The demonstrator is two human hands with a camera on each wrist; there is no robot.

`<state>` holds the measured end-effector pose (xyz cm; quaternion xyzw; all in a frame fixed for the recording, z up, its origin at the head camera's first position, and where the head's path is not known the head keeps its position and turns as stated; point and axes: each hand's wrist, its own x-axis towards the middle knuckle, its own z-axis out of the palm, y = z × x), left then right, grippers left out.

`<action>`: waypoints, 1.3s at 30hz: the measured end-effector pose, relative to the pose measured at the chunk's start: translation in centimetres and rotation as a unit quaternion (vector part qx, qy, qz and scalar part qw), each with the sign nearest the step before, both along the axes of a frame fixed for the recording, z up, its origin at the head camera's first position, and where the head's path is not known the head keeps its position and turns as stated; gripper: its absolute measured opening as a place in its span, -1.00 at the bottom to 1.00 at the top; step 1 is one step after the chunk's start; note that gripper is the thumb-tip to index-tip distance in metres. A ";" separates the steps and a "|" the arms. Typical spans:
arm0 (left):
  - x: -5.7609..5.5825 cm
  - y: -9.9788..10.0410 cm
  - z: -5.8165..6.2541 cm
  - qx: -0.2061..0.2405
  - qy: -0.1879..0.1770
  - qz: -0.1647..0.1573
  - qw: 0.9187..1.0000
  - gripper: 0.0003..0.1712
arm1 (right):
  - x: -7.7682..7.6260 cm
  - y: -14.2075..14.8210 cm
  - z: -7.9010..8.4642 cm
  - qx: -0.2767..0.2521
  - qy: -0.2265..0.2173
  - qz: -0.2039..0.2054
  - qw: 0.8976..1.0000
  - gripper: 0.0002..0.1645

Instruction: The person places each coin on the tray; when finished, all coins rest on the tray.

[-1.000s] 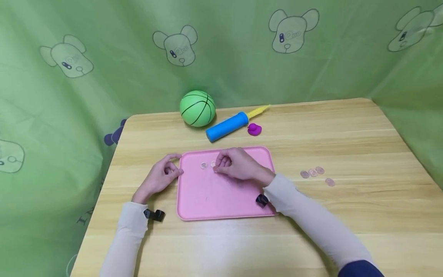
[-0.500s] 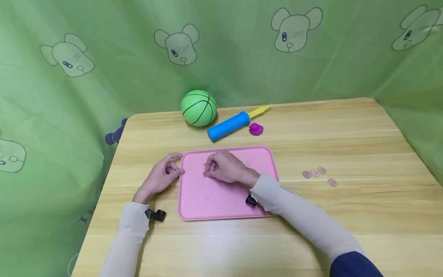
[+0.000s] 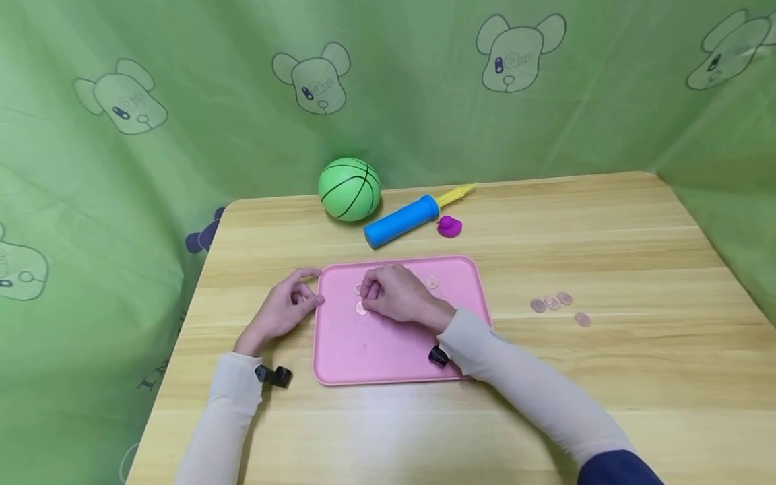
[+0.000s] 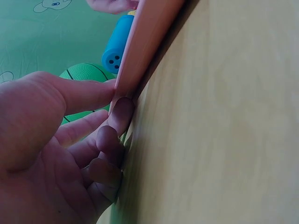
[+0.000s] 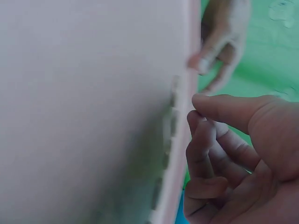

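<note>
Tray (image 3: 364, 357), pink, was pinched at its left rim by the left hand (image 3: 283, 307).
Over it the right hand (image 3: 397, 294) was held, fingertips together, nothing visible between; just left of these, nearer this hand, a coin (image 3: 361, 308) was seen on the tray.

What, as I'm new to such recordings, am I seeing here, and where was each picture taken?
There is no machine, just a person's bare hands. The wide pictures come from a camera on the head; the other two come from cameras on the wrists. On the wooden table lie a pink tray, four coins to its right and, behind it, a green ball, a blue pump and a small purple object. The left hand holds the tray's left edge. The right hand, fingers curled, is over the tray beside a coin; I see nothing in its grasp.
</note>
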<state>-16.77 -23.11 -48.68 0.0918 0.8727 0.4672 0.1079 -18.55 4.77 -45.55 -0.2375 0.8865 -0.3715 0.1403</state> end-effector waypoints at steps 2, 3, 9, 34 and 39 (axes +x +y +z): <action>0.0 0.0 -0.1 -0.002 -0.001 0.001 1.000 -0.37 | 0.3 0.6 0.5 -0.016 -0.004 -0.010 1.000 -0.88; 0.0 0.1 -0.1 -0.001 -0.001 0.000 1.000 -0.37 | 0.5 1.0 0.7 -0.022 -0.007 -0.016 1.000 -0.88; -0.1 0.0 -0.1 0.000 0.000 -0.001 1.000 -0.38 | 1.4 5.0 1.5 -0.039 -0.004 -0.048 0.998 -0.86; 0.0 0.1 -0.1 0.002 0.000 0.000 1.000 -0.38 | 4.7 21.8 1.9 0.086 0.126 -0.044 0.987 -0.64; 0.0 0.1 -0.1 0.001 0.000 0.002 1.000 -0.39 | 5.0 24.3 1.6 0.115 0.133 -0.052 0.983 -0.57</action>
